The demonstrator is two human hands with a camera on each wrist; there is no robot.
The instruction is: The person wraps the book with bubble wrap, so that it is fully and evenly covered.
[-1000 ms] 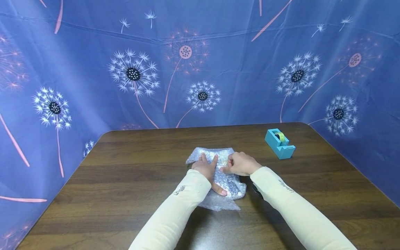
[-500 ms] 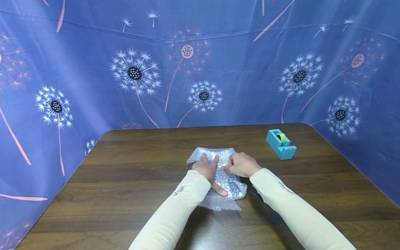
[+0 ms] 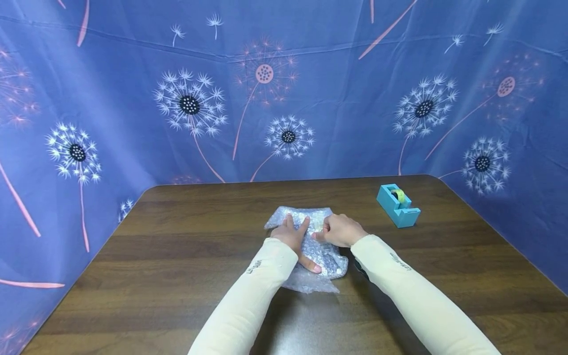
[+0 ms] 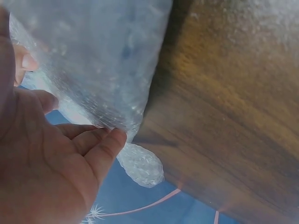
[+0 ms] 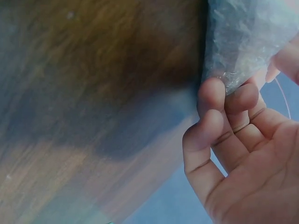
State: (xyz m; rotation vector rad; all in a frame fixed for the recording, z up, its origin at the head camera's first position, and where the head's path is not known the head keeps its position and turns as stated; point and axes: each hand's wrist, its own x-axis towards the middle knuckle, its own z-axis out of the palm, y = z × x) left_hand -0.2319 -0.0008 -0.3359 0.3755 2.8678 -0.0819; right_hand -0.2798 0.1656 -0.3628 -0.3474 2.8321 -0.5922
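Observation:
A flat bundle of clear bubble wrap (image 3: 326, 259) lies on the table, its loose edges flaring at the far and near ends. What is wrapped inside is hidden. My left hand (image 3: 290, 239) spreads its fingers over the wrap's left half, with the thumb stretched toward the near right. On the right side my right hand (image 3: 341, 230) has its fingers curled and its thumb against the top of the wrap. A faint yellowish patch (image 3: 318, 229) shows between the hands. In the right wrist view, curled fingertips (image 5: 211, 91) sit right at the wrap's edge.
A light-blue tape dispenser (image 3: 398, 206) with a yellow-green roll stands at the back right of the brown wooden table (image 3: 199, 236). A blue cloth with dandelion prints (image 3: 337, 98) hangs behind the table and at its sides.
Both hands stay in nearly the same place on the bubble wrap. The whole head view shifts only slightly.

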